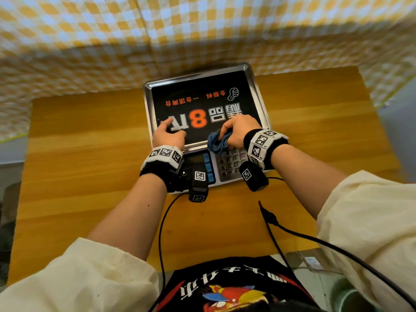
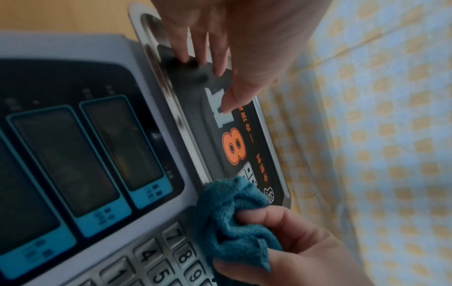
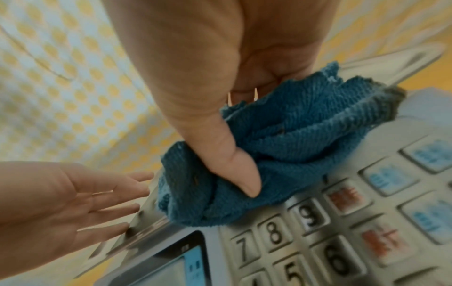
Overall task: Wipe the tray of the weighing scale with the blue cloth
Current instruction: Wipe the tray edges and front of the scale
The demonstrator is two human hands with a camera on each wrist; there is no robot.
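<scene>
Cloth: we hold the crumpled blue terry cloth [image 1: 217, 141] bunched in our right hand [image 1: 238, 131], at the near right edge of the tray, spilling over the top of the grey number keypad [image 1: 231, 162].
Right hand: the thumb and curled fingers pinch the wad; in the right wrist view the thumb presses into its folds.
Left hand: our left hand [image 1: 167, 136] rests on the near left part of the tray with its fingers spread and fairly straight, the fingertips [image 2: 182, 56] touching the dark surface, holding nothing.
Tray: the shiny rectangular steel tray [image 1: 147, 100] with a raised rim sits on the white weighing scale [image 1: 200, 182] on the wooden table [image 1: 78, 154]; a black sheet with orange and white print covers its floor.
Cloth handling: we judge it soft, light and limp, so it will trail and fold; a full-palm bunch with a flat pad of fabric underneath should give better contact than a fingertip pinch.
Tray handling: we judge it stiff, smooth and likely loose on its platform, so it may slide or rock under a stroke; bracing its near left rim looks sensible.
Printed sheet: whether it is stuck down we cannot tell; an edge could lift.
</scene>
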